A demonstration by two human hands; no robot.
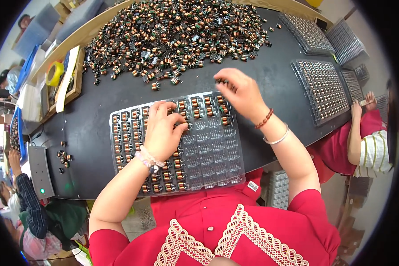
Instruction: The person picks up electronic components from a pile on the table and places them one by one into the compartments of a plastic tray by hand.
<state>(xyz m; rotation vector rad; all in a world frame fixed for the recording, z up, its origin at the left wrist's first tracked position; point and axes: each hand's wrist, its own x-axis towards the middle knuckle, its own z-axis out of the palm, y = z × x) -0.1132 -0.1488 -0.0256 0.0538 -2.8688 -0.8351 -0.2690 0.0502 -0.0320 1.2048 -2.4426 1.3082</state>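
Observation:
A clear plastic tray (213, 159) lies at the table's front edge. Copper-wound coil components (167, 176) fill its left columns and the upper pockets on the right; its lower right pockets hold none. My left hand (161, 133) rests over the tray's middle, fingers bent and apart, touching the coils beneath; what lies under the palm is hidden. My right hand (241, 91) is raised just above the tray's upper right corner. Its thumb and fingers pinch a few small dark and green coil components (223, 82), partly hidden by the fingers.
A large heap of coils (173, 35) covers the table's far side. Filled trays (321, 91) stand at right, near a co-worker's hands (362, 105). A wooden box (77, 84) with yellow tape (55, 73) sits at left, and a few loose coils (64, 156) lie nearer.

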